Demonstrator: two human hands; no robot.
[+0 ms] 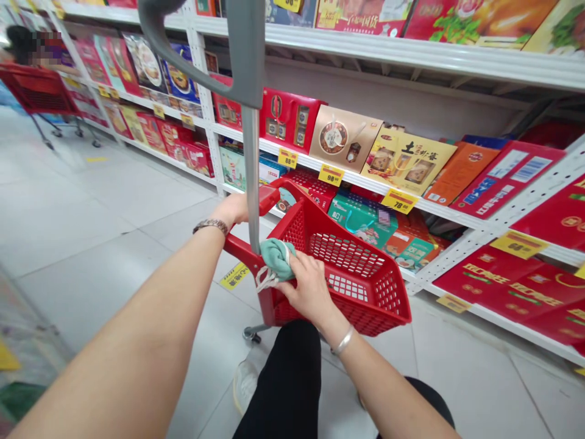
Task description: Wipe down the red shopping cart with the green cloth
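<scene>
White shelving (397, 46) loaded with gift boxes (345, 137) runs along a pale tiled floor (105, 256), and a red shopping cart (393, 314) stands beside it. A green cloth (276, 256) lies bunched at the near edge of the cart's basket, toward its left corner, just beside the foot of a metal pole (253, 171). It looks light, soft and limp, with nothing fragile about it; it probably gives little resistance when squeezed and is best taken by its thick, folded middle. Its white strands (266, 277) hang loose and could catch on the basket's rim, so gathering them in would be wise. The cart itself looks stiff, smooth and perhaps a little slippery, easy to roll on its wheels; its handle (240, 245) seems the place to hold it.

The person's right hand (308, 283) is clamped on the cloth, fingers over the top and thumb below. The left hand (234, 208) lies on the handle; the pole hides its fingertips, so how tightly it closes cannot be told.
</scene>
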